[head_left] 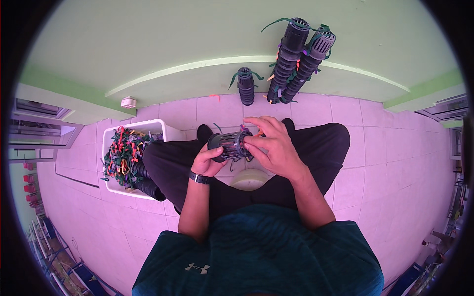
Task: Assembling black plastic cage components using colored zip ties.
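A black slotted plastic net pot [229, 146] lies on its side in front of me, above my lap. My left hand [209, 162] is wrapped around its left end, thumb on top. At the right end, the fingers of my right hand [277, 147] are bent in a pinch at the rim. A short orange cloth strip [258, 133] shows between those fingers, though its ends are hidden. Other dark strips hang from the pot, and a purple one [242, 127] pokes up at its rim.
On my left, a white bin [174, 135] holds tangled coloured strips [122, 160] and black pots [149, 188]. Against the green wall stand one short pot stack [246, 88] and two tall stacks [284, 66], strips hanging from them. A pale round object [248, 180] sits between my legs.
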### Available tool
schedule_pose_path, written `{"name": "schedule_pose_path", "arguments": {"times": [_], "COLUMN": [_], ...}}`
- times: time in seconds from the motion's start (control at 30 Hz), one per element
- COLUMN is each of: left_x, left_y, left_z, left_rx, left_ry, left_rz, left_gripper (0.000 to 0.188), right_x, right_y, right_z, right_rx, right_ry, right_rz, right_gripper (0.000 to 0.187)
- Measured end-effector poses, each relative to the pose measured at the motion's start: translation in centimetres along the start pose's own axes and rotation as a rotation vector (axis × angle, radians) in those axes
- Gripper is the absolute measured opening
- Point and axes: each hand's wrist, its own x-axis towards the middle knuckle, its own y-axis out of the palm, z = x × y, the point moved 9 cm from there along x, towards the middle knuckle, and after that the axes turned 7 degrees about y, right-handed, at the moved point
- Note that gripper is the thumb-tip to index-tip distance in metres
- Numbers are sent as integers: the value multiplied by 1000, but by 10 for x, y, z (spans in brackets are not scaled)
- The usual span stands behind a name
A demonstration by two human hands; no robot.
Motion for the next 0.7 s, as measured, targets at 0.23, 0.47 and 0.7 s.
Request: {"name": "schedule_pose_path", "arguments": {"times": [0.23, 0.47, 0.7], "left_x": [0, -2, 3], "left_y": [-9, -11, -4], "left_z": [1, 11, 4], "left_rx": [96, 102, 68], "left_ry": [-67, -102, -54], "left_rz": [-129, -202, -187], "left_gripper": [42, 34, 38], "right_x": [2, 4, -17], "right_y": [10, 16, 24], "right_z": [-28, -44, -56], "right_rx": [691, 1239, 984], "right_ry": [251, 394, 496], "right_rz": [195, 171, 116], "right_gripper": [12, 19, 13]}}
